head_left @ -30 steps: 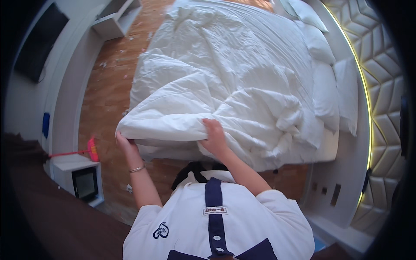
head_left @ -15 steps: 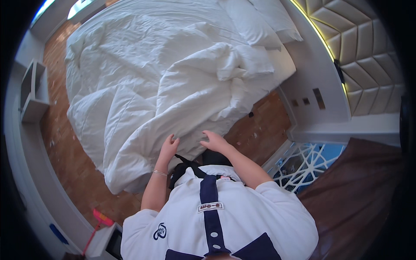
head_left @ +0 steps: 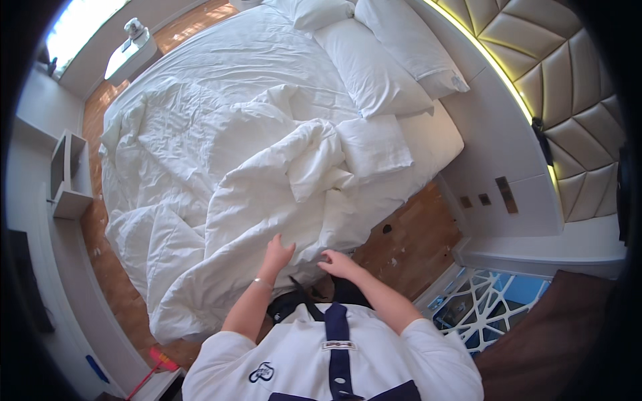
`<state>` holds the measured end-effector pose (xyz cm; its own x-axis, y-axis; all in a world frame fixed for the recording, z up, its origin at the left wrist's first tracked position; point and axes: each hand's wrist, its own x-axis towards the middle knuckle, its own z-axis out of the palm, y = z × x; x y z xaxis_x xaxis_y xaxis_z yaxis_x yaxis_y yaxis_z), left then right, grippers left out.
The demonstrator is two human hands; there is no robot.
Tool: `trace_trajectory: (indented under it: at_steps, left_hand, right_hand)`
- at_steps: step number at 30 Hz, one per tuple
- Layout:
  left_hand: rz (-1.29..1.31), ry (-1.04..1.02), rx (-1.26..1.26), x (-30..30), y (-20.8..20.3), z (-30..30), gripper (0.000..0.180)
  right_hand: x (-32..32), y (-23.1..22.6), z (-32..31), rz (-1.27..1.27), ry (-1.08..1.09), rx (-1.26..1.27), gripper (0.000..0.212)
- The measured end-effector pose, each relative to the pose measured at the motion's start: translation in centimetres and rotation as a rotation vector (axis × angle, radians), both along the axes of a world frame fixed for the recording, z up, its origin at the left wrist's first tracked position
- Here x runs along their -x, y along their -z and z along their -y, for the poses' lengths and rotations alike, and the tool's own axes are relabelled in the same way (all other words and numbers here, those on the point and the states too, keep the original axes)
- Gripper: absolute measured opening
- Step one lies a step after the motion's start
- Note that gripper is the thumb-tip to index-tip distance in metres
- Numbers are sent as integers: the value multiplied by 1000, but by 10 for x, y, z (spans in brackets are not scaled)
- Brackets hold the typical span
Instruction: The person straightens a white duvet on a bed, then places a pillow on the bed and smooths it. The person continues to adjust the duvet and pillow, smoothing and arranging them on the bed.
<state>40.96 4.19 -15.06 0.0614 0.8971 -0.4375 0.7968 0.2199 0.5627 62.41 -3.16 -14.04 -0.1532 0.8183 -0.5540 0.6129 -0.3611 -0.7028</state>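
Observation:
A rumpled white duvet [head_left: 261, 180] lies bunched over the near side of the bed, its edge hanging down close to my body. My left hand [head_left: 277, 256] is over this near edge, thumb and fingers apart, with nothing seen in it. Beside it to the right, my right hand [head_left: 339, 264] is at the duvet's edge, its fingers pointing left and slightly parted. Whether either hand touches the cloth I cannot tell. Nothing is visibly held.
White pillows [head_left: 374, 67] lie by the padded headboard wall [head_left: 562, 80]. At left are a wall shelf [head_left: 72, 175] and a red broom [head_left: 160, 359]. A white lattice panel [head_left: 485, 307] and brown cloth [head_left: 555, 341] are at right. Small scraps dot the wooden floor [head_left: 408, 234].
My view has tilted up, showing more pillows and a small table by the window. My right hand's fingers have drawn closer to the duvet's edge; my left hand stays spread.

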Motion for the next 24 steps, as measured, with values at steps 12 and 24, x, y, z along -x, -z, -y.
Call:
trace_trajectory:
  at_steps: [12, 24]
  left_hand:
    - [-436, 230, -403, -182, -34, -176, 72]
    - [306, 274, 584, -168, 5, -121, 34]
  right_hand:
    - [-123, -23, -142, -152, 312, -8, 37]
    - [-129, -19, -274, -271, 923, 487, 61]
